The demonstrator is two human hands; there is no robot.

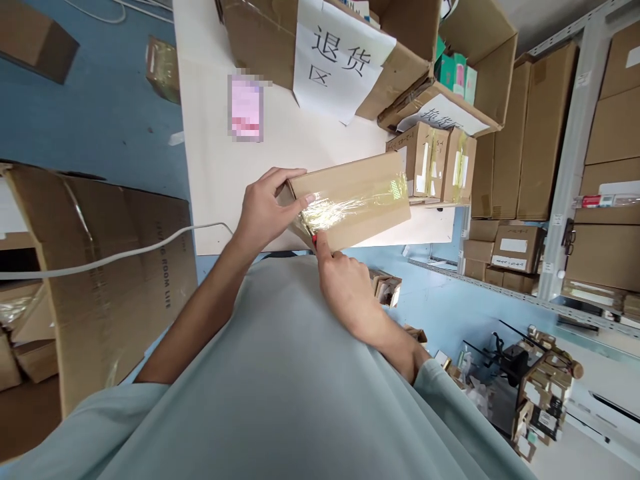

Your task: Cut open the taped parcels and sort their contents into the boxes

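A long brown cardboard box (365, 187) with shiny clear tape along its top lies at the front of the white table, close to my body. My left hand (267, 203) grips the box's left end, fingers over the far edge and thumb on the taped top. A small red tool (315, 239), perhaps a box cutter, pokes out of my right hand (345, 280), whose index finger is stretched along it. Its tip meets the tape at the box's near left edge. The rest of the tool is hidden in my closed fingers.
On the white table (210, 160) lies a blurred pink item (245, 108). Behind stand open cartons with handwritten paper signs (345, 60). Small taped boxes (430, 160) sit right of the long box. A large carton (125, 280) and a white cable (150, 250) are at left; metal shelving (555, 200) stands right.
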